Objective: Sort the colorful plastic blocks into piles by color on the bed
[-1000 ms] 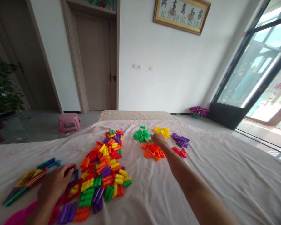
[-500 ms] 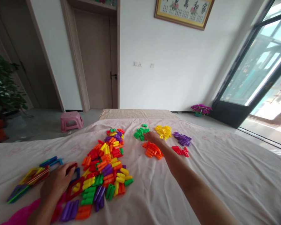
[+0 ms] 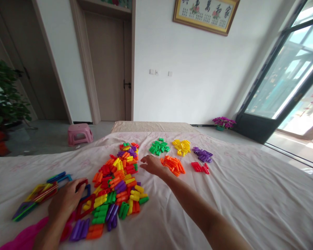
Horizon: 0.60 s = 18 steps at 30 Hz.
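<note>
My right hand (image 3: 152, 165) hovers between the mixed heap of plastic building pieces (image 3: 123, 173) and the orange pile (image 3: 173, 165). Its fingers are apart, and nothing shows in them. On the left, my left hand (image 3: 67, 196) has its fingers curled around a dark red frame tile (image 3: 83, 182), beside a blue frame tile (image 3: 87, 191). Another red frame tile (image 3: 86, 205) lies against the heap. Sorted by colour are a green pile (image 3: 159, 148), a yellow pile (image 3: 182, 147), a purple pile (image 3: 202, 154) and a small red pile (image 3: 200, 167).
Stacked frame tiles (image 3: 38, 194) lie left of my left hand, near a bright pink item (image 3: 28, 234). A wrinkled cloth (image 3: 250, 194) covers the table. Beyond it stand a pink stool (image 3: 80, 134) and a pot of magenta flowers (image 3: 223, 122).
My right hand has come back from the green pile toward the mixed heap, moving left and nearer, leaving the green pile fully visible. My left hand stays nearly in place.
</note>
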Each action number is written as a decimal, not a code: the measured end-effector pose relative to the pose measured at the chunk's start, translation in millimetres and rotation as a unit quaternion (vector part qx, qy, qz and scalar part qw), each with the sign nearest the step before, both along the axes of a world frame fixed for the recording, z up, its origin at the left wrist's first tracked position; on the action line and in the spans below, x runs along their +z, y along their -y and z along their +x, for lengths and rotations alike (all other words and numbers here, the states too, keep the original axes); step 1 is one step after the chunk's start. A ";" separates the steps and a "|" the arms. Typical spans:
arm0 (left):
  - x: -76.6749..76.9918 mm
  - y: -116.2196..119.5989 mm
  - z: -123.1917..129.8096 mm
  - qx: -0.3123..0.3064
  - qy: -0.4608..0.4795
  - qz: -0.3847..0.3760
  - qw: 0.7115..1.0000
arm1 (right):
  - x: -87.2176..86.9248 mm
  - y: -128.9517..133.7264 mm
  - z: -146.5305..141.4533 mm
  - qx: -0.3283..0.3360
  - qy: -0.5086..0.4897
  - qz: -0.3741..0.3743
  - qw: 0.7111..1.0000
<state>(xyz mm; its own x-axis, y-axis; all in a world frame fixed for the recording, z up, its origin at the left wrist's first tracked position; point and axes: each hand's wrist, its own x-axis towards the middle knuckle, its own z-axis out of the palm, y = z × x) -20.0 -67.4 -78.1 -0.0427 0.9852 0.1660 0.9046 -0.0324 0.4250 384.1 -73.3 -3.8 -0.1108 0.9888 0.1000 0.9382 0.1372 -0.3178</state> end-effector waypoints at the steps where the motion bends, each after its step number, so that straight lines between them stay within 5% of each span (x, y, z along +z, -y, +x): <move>1: -0.3 0.0 0.0 -0.001 0.001 0.002 1.000 | -5.3 1.2 -9.2 0.002 -0.007 -0.007 1.000; 6: -0.1 0.1 0.0 -0.001 0.003 -0.012 1.000 | -20.8 -1.5 -35.1 -0.051 -0.038 -0.024 0.998; 12: 1.6 1.0 1.1 -0.003 0.013 -0.011 1.000 | -20.9 2.7 -28.5 -0.086 -0.093 -0.059 0.990; 15: 2.2 1.0 1.7 0.001 0.011 -0.015 1.000 | -22.9 10.2 -26.0 -0.108 -0.104 0.000 0.989; 18: 2.7 1.0 1.9 0.002 0.005 -0.017 1.000 | -26.1 17.7 -31.3 -0.047 -0.119 0.057 0.990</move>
<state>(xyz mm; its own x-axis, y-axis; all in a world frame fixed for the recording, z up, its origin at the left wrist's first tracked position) -18.2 -68.4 -75.4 -0.0471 0.9901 0.1321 0.9007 -0.0151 0.4341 352.8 -91.0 -29.9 0.0221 0.9743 0.2240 0.8486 0.1001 -0.5194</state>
